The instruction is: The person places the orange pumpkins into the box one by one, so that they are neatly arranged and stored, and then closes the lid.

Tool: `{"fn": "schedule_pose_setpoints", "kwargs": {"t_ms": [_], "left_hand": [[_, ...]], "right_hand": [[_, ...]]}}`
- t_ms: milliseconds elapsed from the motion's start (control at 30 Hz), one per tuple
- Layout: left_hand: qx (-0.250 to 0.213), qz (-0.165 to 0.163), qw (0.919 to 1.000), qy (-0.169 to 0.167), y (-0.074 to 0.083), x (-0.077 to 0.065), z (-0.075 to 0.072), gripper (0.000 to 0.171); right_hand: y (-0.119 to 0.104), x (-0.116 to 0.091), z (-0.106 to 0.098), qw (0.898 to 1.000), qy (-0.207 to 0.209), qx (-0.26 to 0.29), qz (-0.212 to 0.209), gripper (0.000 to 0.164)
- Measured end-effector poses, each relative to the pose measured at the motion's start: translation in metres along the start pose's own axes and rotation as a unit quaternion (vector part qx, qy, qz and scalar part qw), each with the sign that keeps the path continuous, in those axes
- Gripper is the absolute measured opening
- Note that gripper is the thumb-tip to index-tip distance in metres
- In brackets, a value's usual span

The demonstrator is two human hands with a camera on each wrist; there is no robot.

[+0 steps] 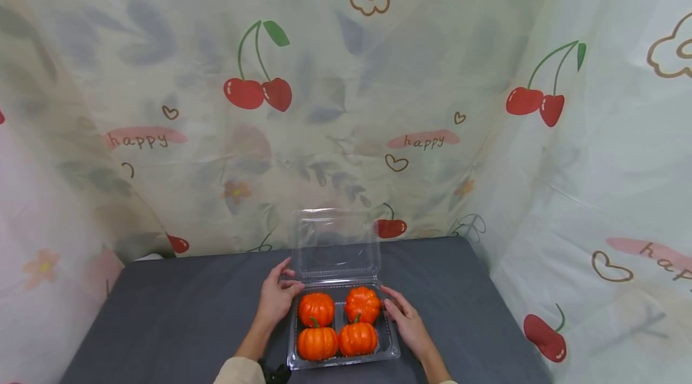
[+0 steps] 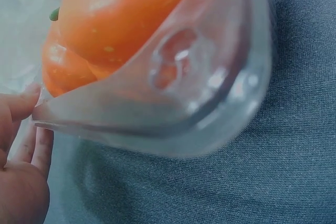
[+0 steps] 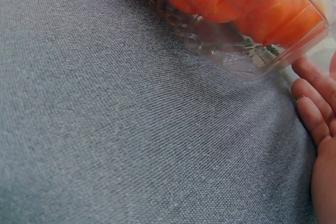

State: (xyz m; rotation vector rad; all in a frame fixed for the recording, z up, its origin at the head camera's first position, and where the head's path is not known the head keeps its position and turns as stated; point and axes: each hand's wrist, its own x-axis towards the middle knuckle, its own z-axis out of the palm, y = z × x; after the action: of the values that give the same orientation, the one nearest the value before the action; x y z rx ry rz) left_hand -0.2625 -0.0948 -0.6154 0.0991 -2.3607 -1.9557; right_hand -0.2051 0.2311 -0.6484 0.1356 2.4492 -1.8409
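A clear plastic clamshell container (image 1: 393, 342) lies on the dark table with its see-through lid (image 1: 337, 246) raised at the back. Inside sit several small orange pumpkins (image 1: 316, 344) with green stems, two in front and two behind. At the container's left edge is my left hand (image 1: 276, 297); in the left wrist view its thumb lies over the rim and its fingers are below, pinching it. My right hand (image 1: 408, 321) holds the opposite edge. Its fingers (image 3: 314, 119) reach under the rim along the clear wall, while the thumb is mostly cut off in the right wrist view.
A dark grey cloth (image 1: 189, 312) covers the table. Printed curtains (image 1: 324, 161) with cherries and hearts hang behind and at both sides. A small black object (image 1: 277, 374) is by the left sleeve, and something white (image 1: 148, 257) lies at the back left corner.
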Motion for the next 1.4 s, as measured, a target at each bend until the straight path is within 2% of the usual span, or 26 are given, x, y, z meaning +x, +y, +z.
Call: {"fn": "schedule_pose_setpoints", "kwargs": {"t_ms": [167, 467, 667, 967, 1400], "left_hand": [[-0.006, 0.006, 1.0, -0.001, 0.001, 0.0, 0.0, 0.073], [-0.018, 0.006, 0.9998, 0.01, -0.003, -0.002, 0.0, 0.057], [-0.045, 0.008, 0.9989, 0.011, -0.001, -0.006, -0.001, 0.046], [-0.013, 0.008, 0.9998, 0.014, -0.004, -0.007, 0.0, 0.033], [0.001, 0.012, 0.9994, 0.031, -0.011, -0.009, -0.005, 0.022]], "right_hand": [[-0.001, 0.0, 0.0, 1.0, 0.001, -0.001, 0.002, 0.049], [0.001, 0.001, 0.0, 1.0, 0.001, -0.003, 0.001, 0.049], [-0.001, 0.0, 0.001, 1.0, 0.003, 0.0, 0.004, 0.048], [-0.004, -0.001, 0.001, 1.0, 0.005, 0.004, 0.015, 0.048], [-0.003, -0.002, 0.0, 1.0, 0.006, -0.001, 0.008, 0.048]]}}
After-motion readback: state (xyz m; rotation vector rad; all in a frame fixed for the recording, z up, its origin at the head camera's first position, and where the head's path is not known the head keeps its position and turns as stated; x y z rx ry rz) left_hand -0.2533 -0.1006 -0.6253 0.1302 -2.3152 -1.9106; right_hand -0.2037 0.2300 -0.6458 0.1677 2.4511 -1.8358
